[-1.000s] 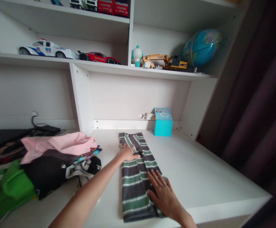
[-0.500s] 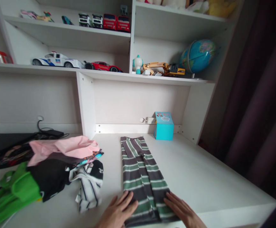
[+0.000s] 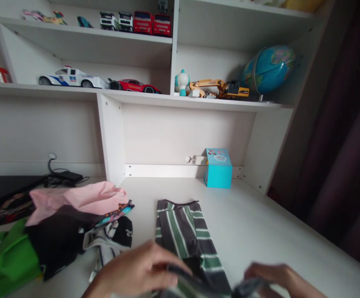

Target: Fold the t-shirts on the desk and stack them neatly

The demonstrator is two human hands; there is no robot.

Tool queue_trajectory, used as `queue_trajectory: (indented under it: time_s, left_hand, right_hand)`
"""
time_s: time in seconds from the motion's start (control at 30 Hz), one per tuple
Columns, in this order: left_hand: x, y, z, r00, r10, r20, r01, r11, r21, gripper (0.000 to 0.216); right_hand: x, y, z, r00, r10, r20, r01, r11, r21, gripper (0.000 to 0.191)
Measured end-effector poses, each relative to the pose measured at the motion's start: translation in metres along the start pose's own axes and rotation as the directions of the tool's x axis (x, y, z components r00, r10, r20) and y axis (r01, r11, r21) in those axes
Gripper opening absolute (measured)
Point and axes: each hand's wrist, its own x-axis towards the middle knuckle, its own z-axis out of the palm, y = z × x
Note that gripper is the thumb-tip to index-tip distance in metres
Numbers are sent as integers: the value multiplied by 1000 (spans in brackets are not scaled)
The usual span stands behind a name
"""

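Striped garment (image 3: 184,236), grey-green, lies lengthwise on white desk (image 3: 260,231), mid-front, near end lifted off surface. Left hand (image 3: 136,271) low in view, fingers curled, pinching near left edge of cloth. Right hand (image 3: 276,277) at bottom right, blurred, fingers bent round near right corner. Heap of clothes (image 3: 58,223) just left of garment: pink, black, green. Turquoise box (image 3: 219,169) at back wall, well apart. Toy cars (image 3: 99,80) and globe (image 3: 268,68) on shelf above.

White desk (image 3: 260,231), shelves (image 3: 198,101), dark curtain (image 3: 344,136)
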Motion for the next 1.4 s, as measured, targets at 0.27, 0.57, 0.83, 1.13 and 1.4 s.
queue_trajectory:
  time_s: [0.27,0.57,0.83,1.13,1.4]
  left_hand:
    - [128,-121,-54,832,-518,-196,454,840,-297,23]
    - [127,-159,-78,840,-458,-292,429,889,-159,24]
    - [149,-195,-51,771,-452,-449,514,857,21,17]
    - [151,-156,-82,838,-322,-441,347,938,-25,38]
    - [124,-66,-120,822,131,-554,-70,989,130,22]
  right_hand:
    - [181,26,43,953,174,249,-239,936,260,22]
    - [226,71,76,958,212,193,-233,968,96,18]
    - [226,76,107,946,302,118,-287,949,-134,23]
    - [223,42,39,982,187,-13,-187,982,-23,16]
    - [132,-58,-40,915,-181,-361,178,983,-42,20]
